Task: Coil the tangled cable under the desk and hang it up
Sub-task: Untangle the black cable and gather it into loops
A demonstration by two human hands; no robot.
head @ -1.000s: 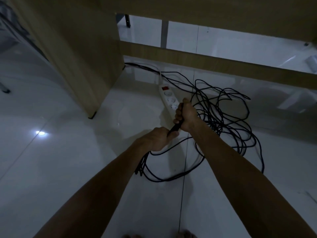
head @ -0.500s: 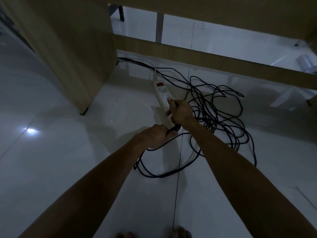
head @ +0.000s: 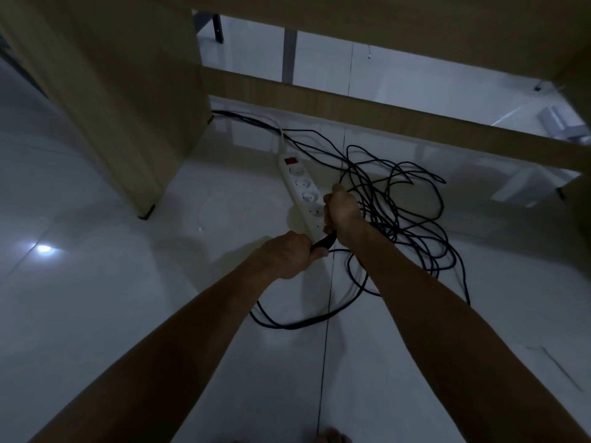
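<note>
A long black cable lies in a tangled heap on the white floor under the wooden desk. My left hand grips a bundle of gathered cable loops, and several loops hang from it and sag onto the floor. My right hand is just beyond it, fingers curled round the same cable where it leads into the heap. A short dark stretch of cable shows between the two fists.
A white power strip with a red switch lies on the floor just left of my right hand. The desk's side panel stands at left, a low crossbar runs behind the heap. My toes show at the bottom edge.
My right hand slid forward along the cable and came back close to my left hand. The loops under my left hand have swung slightly.
</note>
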